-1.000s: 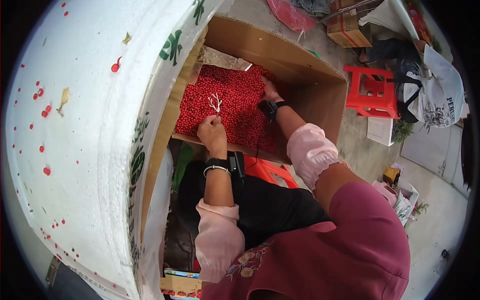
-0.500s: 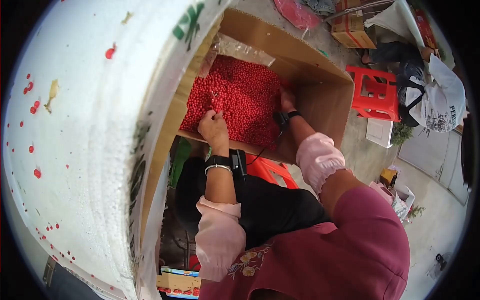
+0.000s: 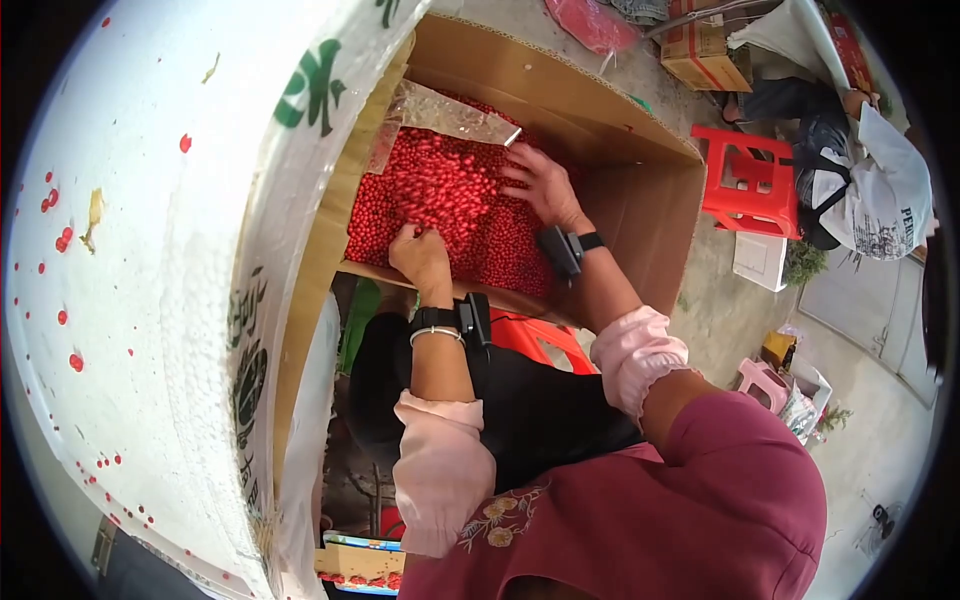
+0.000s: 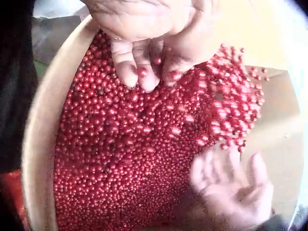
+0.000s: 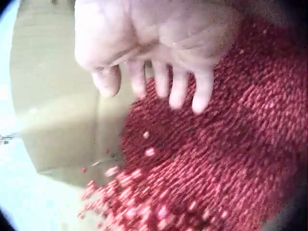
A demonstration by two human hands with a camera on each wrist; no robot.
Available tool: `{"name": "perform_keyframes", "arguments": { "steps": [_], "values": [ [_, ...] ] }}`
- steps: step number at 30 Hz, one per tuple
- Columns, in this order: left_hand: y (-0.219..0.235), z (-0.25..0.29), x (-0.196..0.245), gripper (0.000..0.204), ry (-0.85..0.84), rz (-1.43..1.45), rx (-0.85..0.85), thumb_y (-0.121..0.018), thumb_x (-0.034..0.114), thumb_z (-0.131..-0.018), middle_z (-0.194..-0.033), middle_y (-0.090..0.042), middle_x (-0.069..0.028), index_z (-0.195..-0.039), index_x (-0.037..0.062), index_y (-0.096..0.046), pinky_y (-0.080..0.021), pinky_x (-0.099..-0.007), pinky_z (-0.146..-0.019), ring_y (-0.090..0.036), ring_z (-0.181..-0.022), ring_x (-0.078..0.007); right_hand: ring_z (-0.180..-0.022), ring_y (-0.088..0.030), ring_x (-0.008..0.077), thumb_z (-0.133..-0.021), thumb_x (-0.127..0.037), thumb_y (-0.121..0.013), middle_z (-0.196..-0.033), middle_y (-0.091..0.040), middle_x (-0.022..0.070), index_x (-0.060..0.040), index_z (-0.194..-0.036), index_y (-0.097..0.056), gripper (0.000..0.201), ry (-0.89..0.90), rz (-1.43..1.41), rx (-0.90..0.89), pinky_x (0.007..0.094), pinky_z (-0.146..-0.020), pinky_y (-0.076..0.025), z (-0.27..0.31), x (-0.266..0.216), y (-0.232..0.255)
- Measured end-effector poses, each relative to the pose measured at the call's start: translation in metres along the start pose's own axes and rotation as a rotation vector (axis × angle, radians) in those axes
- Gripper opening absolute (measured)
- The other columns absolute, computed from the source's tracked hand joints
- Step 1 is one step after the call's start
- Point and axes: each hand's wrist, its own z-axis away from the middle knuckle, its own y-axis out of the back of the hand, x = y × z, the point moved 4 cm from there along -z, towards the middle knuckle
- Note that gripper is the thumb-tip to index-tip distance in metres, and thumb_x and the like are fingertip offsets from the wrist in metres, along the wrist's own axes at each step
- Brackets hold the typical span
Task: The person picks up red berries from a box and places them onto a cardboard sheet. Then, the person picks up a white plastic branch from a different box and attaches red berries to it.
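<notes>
Loose red berries (image 3: 510,260) heap in a cardboard box (image 3: 640,200). Above its near side my left hand (image 3: 420,260) has its fingers curled, thumb against forefinger, at the base of a blurred berry sprig (image 4: 231,106); its stem is hidden. Several single berries show between those fingers in the left wrist view. My right hand (image 3: 543,188) hovers over the heap at the right, fingers straight and spread, holding nothing. The right wrist view has its palm and fingertips (image 5: 198,106) above the heap, with the blurred sprig lower down.
Clear plastic (image 3: 455,112) lies across the back of the heap. A white foam box (image 3: 170,260), dotted with stray berries, stands close on the left. Red stools (image 3: 745,185) stand to the right and beneath the box, and a person (image 3: 820,170) is behind.
A bare pale stalk showed in my left hand at first; now a blurred, berry-laden sprig is there. My right hand has come from the box's right wall in over the heap, fingers spread.
</notes>
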Motion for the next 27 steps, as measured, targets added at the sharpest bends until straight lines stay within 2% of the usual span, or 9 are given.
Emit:
{"name": "perform_keyframes", "arguments": {
  "steps": [3,5,8,12,16,18,19,23,27],
  "values": [
    [0.004,0.005,0.015,0.011,0.091,0.168,-0.003,-0.066,0.002,-0.071,-0.06,-0.057,-0.0059,-0.078,-0.004,-0.061,-0.04,-0.0224,-0.038,-0.053,-0.047,-0.0111,-0.101,-0.052,0.028,-0.082,-0.029,-0.052,-0.112,-0.055,0.0129,0.0023,-0.113,-0.05,0.044,0.209,0.729,0.442,0.0367,-0.091,-0.039,-0.042,0.064,0.117],
    [0.004,0.01,0.016,0.011,0.146,0.242,-0.003,-0.066,0.002,-0.07,-0.061,-0.057,-0.006,-0.078,-0.004,-0.061,-0.04,-0.0221,-0.037,-0.053,-0.047,-0.0109,-0.1,-0.052,0.0277,-0.083,-0.03,-0.051,-0.111,-0.056,0.0124,0.001,-0.111,-0.052,0.042,0.205,0.926,0.562,0.0364,-0.091,-0.039,-0.035,0.085,0.131],
    [0.004,0.011,0.016,0.013,0.192,0.347,0.013,-0.066,0.002,-0.07,-0.061,-0.057,-0.0058,-0.08,-0.0039,-0.06,-0.04,-0.0213,-0.037,-0.052,-0.047,-0.0105,-0.103,-0.053,0.026,-0.083,-0.029,-0.05,-0.111,-0.057,0.0104,-0.0021,-0.113,-0.052,0.04,-0.299,-0.276,0.352,0.0354,-0.094,-0.037,-0.034,0.134,0.119],
    [0.007,0.005,0.008,0.011,0.043,0.254,0.071,-0.067,0.002,-0.069,-0.061,-0.058,-0.0051,-0.077,-0.0028,-0.061,-0.04,-0.0217,-0.04,-0.052,-0.047,-0.0109,-0.105,-0.052,0.0256,-0.085,-0.026,-0.047,-0.111,-0.057,0.0102,-0.0038,-0.113,-0.052,0.036,-0.287,-0.58,-0.137,0.0344,-0.095,-0.037,-0.006,0.066,0.031],
    [0.01,0.009,0.025,0.014,-0.054,0.077,0.096,-0.068,0.003,-0.064,-0.067,-0.062,-0.0114,-0.076,-0.0031,-0.062,-0.046,-0.0288,-0.056,-0.057,-0.059,-0.0181,-0.104,-0.052,0.0243,-0.088,-0.02,-0.043,-0.112,-0.056,0.0095,-0.0049,-0.114,-0.052,0.032,-0.15,-0.318,-0.291,0.0324,-0.096,-0.035,0.02,-0.002,-0.03],
    [0.011,0.015,0.036,0.015,-0.091,0.065,0.113,-0.068,0.004,-0.064,-0.068,-0.062,-0.0126,-0.075,-0.0031,-0.062,-0.046,-0.0299,-0.057,-0.058,-0.06,-0.02,-0.104,-0.052,0.022,-0.089,-0.016,-0.042,-0.11,-0.057,0.0075,-0.0049,-0.116,-0.051,0.03,0.512,0.734,-0.499,0.0306,-0.094,-0.037,0.052,-0.039,-0.07],
    [0.012,0.017,0.043,0.016,-0.13,0.048,0.133,-0.068,0.005,-0.063,-0.069,-0.062,-0.0138,-0.075,-0.0031,-0.062,-0.046,-0.0309,-0.059,-0.058,-0.062,-0.0219,-0.104,-0.052,0.022,-0.089,-0.016,-0.042,-0.11,-0.057,0.0075,-0.0049,-0.116,-0.051,0.03,0.513,0.735,-0.497,0.0306,-0.094,-0.037,0.059,-0.044,-0.079],
    [0.011,0.009,0.027,0.018,-0.19,-0.034,0.164,-0.068,0.008,-0.061,-0.071,-0.061,-0.0166,-0.075,-0.0025,-0.062,-0.047,-0.0334,-0.062,-0.059,-0.064,-0.0275,-0.102,-0.052,0.0189,-0.086,-0.017,-0.049,-0.106,-0.057,0.0067,-0.004,-0.115,-0.052,0.031,0.266,0.423,-0.229,0.0286,-0.088,-0.041,0.059,-0.041,-0.076],
    [0.015,0.009,0.033,0.019,-0.234,-0.1,0.211,-0.071,0.011,-0.06,-0.068,-0.061,-0.0136,-0.073,-0.0002,-0.063,-0.046,-0.0317,-0.06,-0.058,-0.061,-0.0237,-0.102,-0.052,0.02,-0.081,-0.026,-0.056,-0.111,-0.055,0.0078,-0.003,-0.115,-0.052,0.042,0.134,0.52,0.424,0.0312,-0.087,-0.041,-0.023,0.034,0.075]
  ]
}}
